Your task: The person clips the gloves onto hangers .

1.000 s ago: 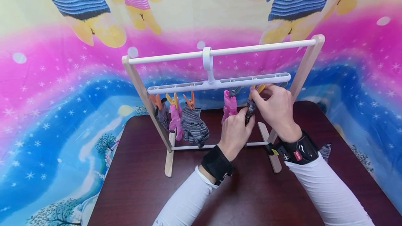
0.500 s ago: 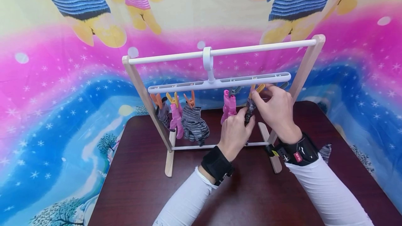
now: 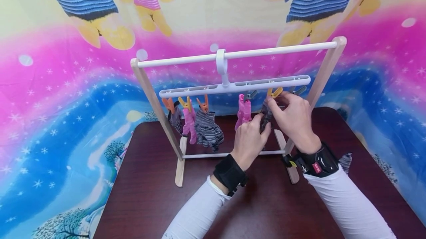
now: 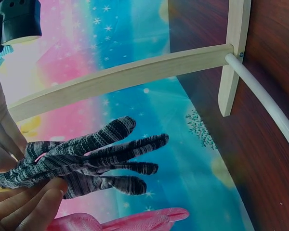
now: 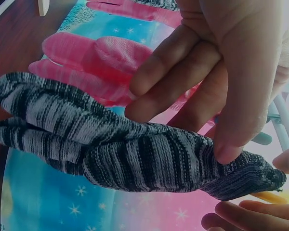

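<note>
In the head view, my left hand [image 3: 249,139] pinches a black-and-grey striped knit glove [image 3: 265,122] between thumb and fingers. My right hand [image 3: 293,113] is just above it, thumb and fingers around the yellow clothespin [image 3: 276,92] near the glove's cuff; the exact finger contact is partly hidden. The left wrist view has the striped glove [image 4: 106,156] with its fingers spread, the left hand [image 4: 31,207] below its cuff end. Seen from the right wrist, the left hand [image 5: 250,72] presses its thumb on the glove [image 5: 144,159], while right-hand fingers [image 5: 250,214] lie close to the cuff.
A white hanger [image 3: 199,90] hangs from the top rod [image 3: 266,51] of a wooden stand [image 3: 324,72]. Clipped to it are pink gloves [image 3: 243,111] [image 3: 189,126] and striped gloves [image 3: 209,130] [image 3: 175,119]. Another striped piece [image 3: 346,161] lies on the dark table [image 3: 143,194] at right.
The hanger and the gloves on it have shifted slightly to the right. Both hands keep nearly the same hold and place at the striped glove and the yellow clothespin.
</note>
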{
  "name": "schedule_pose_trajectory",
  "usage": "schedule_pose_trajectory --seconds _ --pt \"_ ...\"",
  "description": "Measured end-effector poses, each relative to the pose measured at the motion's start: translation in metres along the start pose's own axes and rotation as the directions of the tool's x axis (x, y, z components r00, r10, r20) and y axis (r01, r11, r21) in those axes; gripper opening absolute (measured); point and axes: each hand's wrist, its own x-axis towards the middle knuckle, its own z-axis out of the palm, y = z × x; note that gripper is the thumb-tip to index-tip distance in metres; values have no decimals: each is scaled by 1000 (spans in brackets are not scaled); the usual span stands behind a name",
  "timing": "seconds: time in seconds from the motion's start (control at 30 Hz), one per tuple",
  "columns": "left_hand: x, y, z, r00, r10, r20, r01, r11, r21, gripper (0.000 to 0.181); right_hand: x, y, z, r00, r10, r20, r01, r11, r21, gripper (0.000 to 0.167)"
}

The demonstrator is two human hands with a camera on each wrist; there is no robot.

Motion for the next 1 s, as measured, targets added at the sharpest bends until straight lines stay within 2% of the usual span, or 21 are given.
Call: schedule_pose_trajectory --seconds 0.43,0.83,1.0 --pt "-2 -1 2 1000 -11 7 11 1000 -1 26 -3 7 2 1000 8 0 -8 1000 4 38" --pt "-5 -3 4 999 -24 32 25 998 -57 23 -9 11 2 1000 24 5 -24 1000 12 42" --pt "-7 -3 3 999 -23 35 24 999 -49 25 -11 14 3 999 31 7 -31 999 12 45"
